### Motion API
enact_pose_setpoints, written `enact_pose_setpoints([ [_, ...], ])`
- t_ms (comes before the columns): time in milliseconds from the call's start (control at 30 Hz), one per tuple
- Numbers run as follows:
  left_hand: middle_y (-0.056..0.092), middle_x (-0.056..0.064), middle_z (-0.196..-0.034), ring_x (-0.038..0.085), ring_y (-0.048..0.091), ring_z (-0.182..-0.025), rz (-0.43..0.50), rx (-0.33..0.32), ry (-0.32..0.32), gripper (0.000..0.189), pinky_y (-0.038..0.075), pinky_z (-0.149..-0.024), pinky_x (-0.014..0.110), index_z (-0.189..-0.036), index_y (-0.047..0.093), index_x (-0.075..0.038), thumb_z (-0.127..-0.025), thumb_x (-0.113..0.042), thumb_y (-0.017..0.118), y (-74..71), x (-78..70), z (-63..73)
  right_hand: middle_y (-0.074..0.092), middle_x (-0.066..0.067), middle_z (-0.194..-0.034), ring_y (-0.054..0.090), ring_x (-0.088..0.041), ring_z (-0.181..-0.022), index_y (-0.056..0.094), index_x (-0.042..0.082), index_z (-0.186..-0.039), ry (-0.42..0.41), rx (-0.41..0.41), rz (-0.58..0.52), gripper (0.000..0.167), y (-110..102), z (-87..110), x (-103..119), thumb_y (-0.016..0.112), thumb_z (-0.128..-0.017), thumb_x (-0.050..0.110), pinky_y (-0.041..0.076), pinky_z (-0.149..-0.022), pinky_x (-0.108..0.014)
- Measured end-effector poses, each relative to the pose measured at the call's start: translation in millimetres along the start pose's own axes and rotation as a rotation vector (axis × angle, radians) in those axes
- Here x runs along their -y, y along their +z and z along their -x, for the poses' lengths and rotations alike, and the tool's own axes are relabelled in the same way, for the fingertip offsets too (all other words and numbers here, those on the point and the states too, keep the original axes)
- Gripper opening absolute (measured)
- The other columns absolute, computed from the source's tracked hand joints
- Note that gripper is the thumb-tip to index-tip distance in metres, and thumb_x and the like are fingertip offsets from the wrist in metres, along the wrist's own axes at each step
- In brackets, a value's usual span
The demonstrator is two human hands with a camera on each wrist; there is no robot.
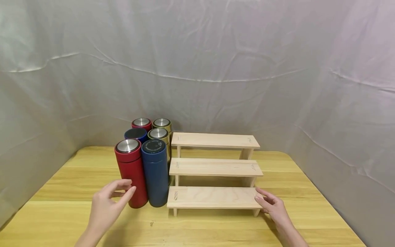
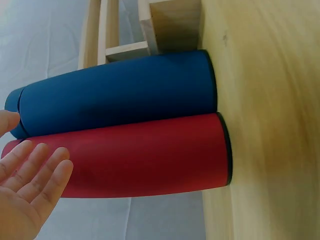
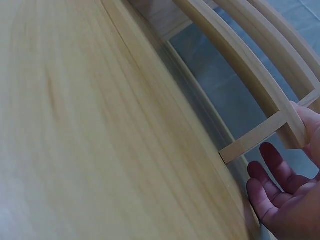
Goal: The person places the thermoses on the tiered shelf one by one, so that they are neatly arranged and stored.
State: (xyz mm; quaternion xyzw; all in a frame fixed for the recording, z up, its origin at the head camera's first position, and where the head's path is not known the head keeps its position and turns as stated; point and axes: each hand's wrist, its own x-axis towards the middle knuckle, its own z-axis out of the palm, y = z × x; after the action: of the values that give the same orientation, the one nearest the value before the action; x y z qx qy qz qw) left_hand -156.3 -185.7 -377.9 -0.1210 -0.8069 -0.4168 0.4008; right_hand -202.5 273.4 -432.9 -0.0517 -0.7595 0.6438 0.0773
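A three-tier wooden display stand (image 1: 213,198) sits on the table, its steps rising toward the back. My right hand (image 1: 274,207) holds the right end of its lowest board, thumb on top; in the right wrist view the other fingers (image 3: 282,172) hang loosely below the board beside the leg. To the stand's left, a red thermos bottle (image 1: 132,175) and a blue thermos bottle (image 1: 155,178) stand upright side by side. My left hand (image 1: 106,204) hovers in front of the red bottle with relaxed fingers and nothing in it. Both bottles also show in the left wrist view.
Behind the front two bottles stand several more: a dark blue one (image 1: 135,133), a red one (image 1: 142,122) and two gold ones, the nearer gold bottle (image 1: 158,133) close to the stand. Grey cloth (image 1: 197,68) hangs around the wooden table (image 1: 55,209) at the back and sides.
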Motion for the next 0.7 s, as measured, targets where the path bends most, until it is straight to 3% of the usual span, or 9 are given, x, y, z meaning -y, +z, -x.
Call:
enact_pose_setpoints([
  [200,0.066,-0.005,-0.092,0.006,0.061,-0.078,0.016,-0.030,-0.028,0.023,0.047,-0.058,0.012,-0.096,0.068,-0.023,-0.074,-0.017,0.073,11.7,94.0,10.8,0.050,-0.003,-0.074,0.051,-0.009,-0.062,0.063,0.008,-0.112,0.017,-0.002,-0.003,0.033,-1,0.2,0,0.067,-0.079,0.011,0.046,-0.054,-0.021],
  [333,0.066,-0.004,-0.092,0.012,0.062,-0.077,0.019,-0.059,-0.069,0.023,0.048,-0.061,0.015,-0.097,0.068,-0.021,-0.075,-0.016,0.073,15.3,118.7,10.0,0.050,-0.002,-0.070,0.050,-0.009,-0.059,0.062,0.006,-0.112,0.018,-0.006,-0.002,0.034,-2,0.7,0,0.067,-0.079,0.010,0.044,-0.053,-0.020],
  [467,0.067,-0.003,-0.090,0.008,0.062,-0.072,0.047,-0.110,-0.041,0.021,0.047,-0.060,0.013,-0.095,0.069,-0.020,-0.075,-0.016,0.073,12.1,111.5,2.0,0.052,-0.002,-0.070,0.050,-0.008,-0.059,0.060,0.003,-0.114,0.014,0.000,0.003,0.036,-1,0.2,0,0.066,-0.080,0.011,0.044,-0.053,-0.020],
  [533,0.067,0.001,-0.088,0.010,0.062,-0.069,0.058,-0.123,-0.073,0.018,0.047,-0.059,0.013,-0.093,0.070,-0.015,-0.075,-0.013,0.073,5.6,86.1,-6.1,0.053,-0.003,-0.071,0.050,-0.009,-0.060,0.058,0.001,-0.116,0.014,0.003,0.009,0.038,-1,-0.2,0,0.066,-0.080,0.011,0.045,-0.053,-0.021],
  [567,0.067,0.001,-0.087,0.007,0.062,-0.068,0.076,-0.138,-0.059,0.017,0.046,-0.059,0.012,-0.092,0.070,-0.014,-0.075,-0.012,0.072,3.2,77.0,-9.8,0.053,-0.002,-0.071,0.050,-0.009,-0.060,0.058,0.001,-0.116,0.016,0.003,0.013,0.038,-1,-0.3,0,0.066,-0.080,0.012,0.045,-0.053,-0.021],
  [600,0.067,0.004,-0.086,0.007,0.062,-0.067,0.075,-0.147,-0.076,0.015,0.046,-0.058,0.011,-0.090,0.070,-0.010,-0.075,-0.009,0.071,-0.7,59.4,-14.6,0.054,-0.003,-0.071,0.051,-0.009,-0.061,0.057,0.000,-0.116,0.016,0.004,0.016,0.039,-1,-0.3,0,0.066,-0.080,0.012,0.045,-0.054,-0.021],
  [667,0.067,0.003,-0.086,0.007,0.062,-0.068,0.081,-0.166,-0.079,0.016,0.046,-0.059,0.011,-0.090,0.070,-0.011,-0.075,-0.008,0.071,-1.9,60.9,-18.8,0.054,-0.002,-0.071,0.050,-0.009,-0.060,0.057,0.000,-0.117,0.022,0.003,0.017,0.040,0,-0.1,0,0.066,-0.081,0.012,0.045,-0.054,-0.021],
  [700,0.067,0.005,-0.085,0.007,0.062,-0.068,0.072,-0.177,-0.104,0.014,0.046,-0.059,0.011,-0.089,0.070,-0.008,-0.074,-0.007,0.071,-4.8,46.6,-22.7,0.054,-0.002,-0.070,0.050,-0.009,-0.060,0.056,-0.001,-0.117,0.024,0.000,0.016,0.040,0,0.1,0,0.066,-0.081,0.012,0.045,-0.053,-0.021],
])
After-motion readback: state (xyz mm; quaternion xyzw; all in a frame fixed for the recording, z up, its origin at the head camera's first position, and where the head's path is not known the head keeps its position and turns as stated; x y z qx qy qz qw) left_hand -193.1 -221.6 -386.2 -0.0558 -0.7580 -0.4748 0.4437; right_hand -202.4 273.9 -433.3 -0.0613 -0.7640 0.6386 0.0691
